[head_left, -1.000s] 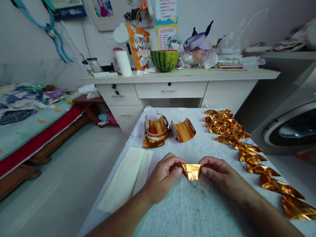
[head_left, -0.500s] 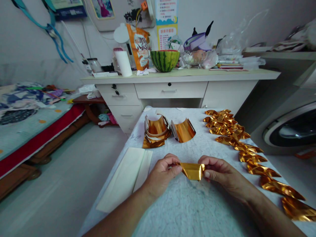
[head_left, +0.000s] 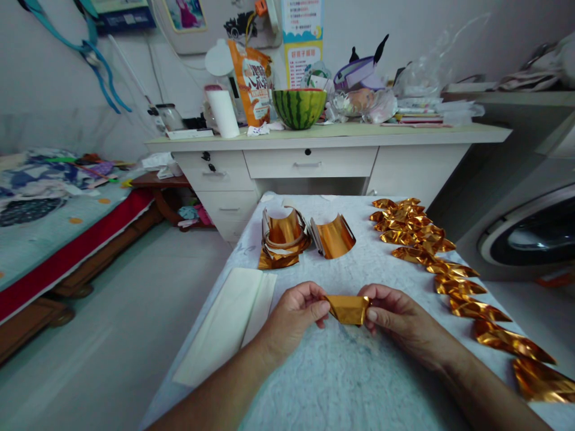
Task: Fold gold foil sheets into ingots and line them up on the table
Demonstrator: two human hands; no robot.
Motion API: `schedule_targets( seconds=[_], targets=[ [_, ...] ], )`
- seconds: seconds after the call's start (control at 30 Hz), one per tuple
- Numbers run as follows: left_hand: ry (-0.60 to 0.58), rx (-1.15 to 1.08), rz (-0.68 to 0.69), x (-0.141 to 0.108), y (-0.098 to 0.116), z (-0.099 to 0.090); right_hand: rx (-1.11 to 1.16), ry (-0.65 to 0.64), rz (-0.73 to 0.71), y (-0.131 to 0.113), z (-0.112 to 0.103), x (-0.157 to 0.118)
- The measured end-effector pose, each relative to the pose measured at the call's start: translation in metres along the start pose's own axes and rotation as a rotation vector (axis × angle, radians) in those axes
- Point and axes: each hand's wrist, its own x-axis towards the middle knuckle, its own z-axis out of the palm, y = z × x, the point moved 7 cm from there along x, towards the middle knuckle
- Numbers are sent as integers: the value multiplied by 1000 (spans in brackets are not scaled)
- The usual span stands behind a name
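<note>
Between my two hands is a small folded piece of gold foil paper [head_left: 348, 309], held just over the cloth-covered table [head_left: 341, 383]. My left hand [head_left: 300, 308] pinches its left end between thumb and fingers. At the right end, my right hand [head_left: 390, 311] grips it the same way. Beyond my hands lie a curled stack of gold foil sheets [head_left: 284, 236] and, beside it, a smaller curved stack of foil sheets [head_left: 333, 237]. Folded gold foil pieces [head_left: 456, 284], several of them, run down the table's right side.
Pale folded paper sheets [head_left: 224, 323] lie to the left of my hands. Behind the table stands a white desk [head_left: 314, 161] with a half watermelon [head_left: 299, 109] and an orange pouch [head_left: 252, 84]. A bed [head_left: 81, 233] is at the left, a washing machine [head_left: 530, 221] at the right.
My right hand has shifted slightly left, and its fingertips sit a little further over the foil's right end. The foil has tilted a little and its bright glare has faded.
</note>
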Motion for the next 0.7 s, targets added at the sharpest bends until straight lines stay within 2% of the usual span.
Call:
schedule_targets(
  seconds=[0.13, 0.3, 0.7],
  targets=[
    [24, -54, 1, 0, 0, 0, 35, 16, 13, 2, -1, -1],
    [-5, -143, -31, 0, -5, 0, 69, 9, 35, 5, 1, -2],
    [-16, -124, -37, 0, -6, 1, 55, 20, 11, 1, 2, 0]
  ],
)
